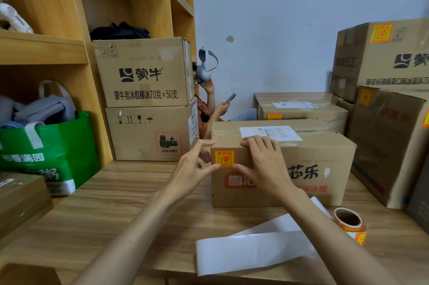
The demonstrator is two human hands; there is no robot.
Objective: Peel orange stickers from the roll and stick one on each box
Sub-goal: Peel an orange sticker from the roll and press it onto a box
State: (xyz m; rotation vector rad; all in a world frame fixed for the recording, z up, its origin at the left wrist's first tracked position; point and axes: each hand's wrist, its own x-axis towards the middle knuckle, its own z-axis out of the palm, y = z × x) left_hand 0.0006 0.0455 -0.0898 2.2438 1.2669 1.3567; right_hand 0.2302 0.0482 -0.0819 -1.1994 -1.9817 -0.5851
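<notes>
You had both hands on the box [301, 164] in the middle of the surface [120, 203]. The sticker [224, 158] sat on the box's front face, right up in the top left corner, just above a red logo block. It was a small orange square with a yellow panel inside, red characters along the top and a red cracked-glass symbol below them. It looked flat against the cardboard, edges square to the box.

Your left hand [192, 166] was at the box's left corner. Its thumb tip pressed at the sticker's lower left edge and its forefinger touched the top corner, the grip spread apart and clamped on nothing. Your right hand [262, 161] lay against the front face beside the sticker. Its fingers were draped over the top edge next to a white shipping label [270, 132], and its thumb tip pressed at the sticker's lower right corner. That grip was apart too, holding nothing.

The roll [351, 224] lay on the surface to your right, near the box, brown core showing and orange stickers round it. Its white strip [253, 253] of bare backing trailed across the surface under your right forearm.

Matching orange stickers showed on the rear box [313, 113] and on two boxes of the stack [376, 71] at right.
</notes>
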